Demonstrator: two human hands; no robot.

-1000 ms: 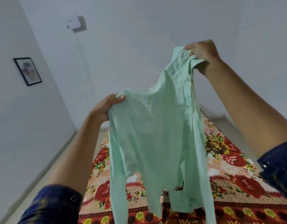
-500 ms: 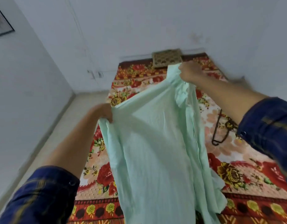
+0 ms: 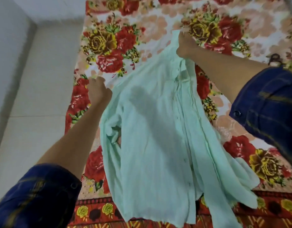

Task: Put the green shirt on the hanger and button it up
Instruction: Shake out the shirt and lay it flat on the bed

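While our left hand (image 3: 99, 90) and right hand (image 3: 185, 46) are pinching its shoulders, the pale green shirt (image 3: 155, 132) is now spreading lower over the bed (image 3: 119, 38).

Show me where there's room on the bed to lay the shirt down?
The flowered bedspread is bare beyond both hands, and between the left hand and the floor-side edge. The middle is crowded by the green shirt. A dark object lies behind the right arm; the right hand holds the collar.

A floral bed sheet (image 3: 158, 23) carries the green shirt (image 3: 155, 137).
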